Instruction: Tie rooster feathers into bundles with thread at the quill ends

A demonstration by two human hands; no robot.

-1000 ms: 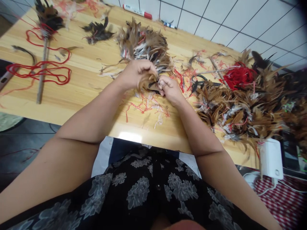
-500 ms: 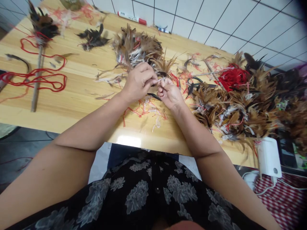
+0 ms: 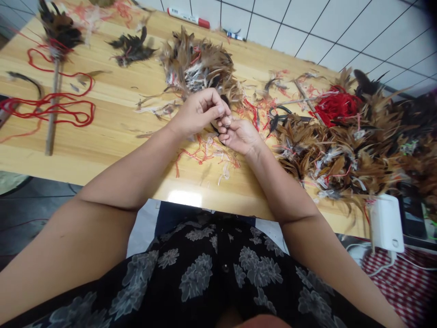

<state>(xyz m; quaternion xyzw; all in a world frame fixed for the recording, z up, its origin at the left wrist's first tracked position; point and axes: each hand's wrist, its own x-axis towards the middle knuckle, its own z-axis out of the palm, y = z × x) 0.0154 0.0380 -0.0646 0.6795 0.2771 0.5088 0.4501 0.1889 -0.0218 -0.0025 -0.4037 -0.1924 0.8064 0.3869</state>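
Observation:
My left hand (image 3: 200, 112) and my right hand (image 3: 241, 135) meet above the middle of the wooden table (image 3: 112, 136). Both are closed in a pinch at the same spot, fingertips touching. What they pinch is small and mostly hidden; a dark feather tip shows just behind the left fingers. A pile of brown feathers (image 3: 200, 64) lies right behind the hands. Scraps of red and white thread (image 3: 208, 155) lie on the table under them.
A big heap of brown and black feathers (image 3: 344, 150) with a red thread ball (image 3: 336, 105) fills the right side. A stick with feathers bound to its top (image 3: 54, 77) and loose red string (image 3: 51, 107) lie at left. A white charger (image 3: 385, 225) sits at the right edge.
The fan of brown feathers that stood above the hands half a second ago is gone from view. Both hands stay together, the right palm turned more upward.

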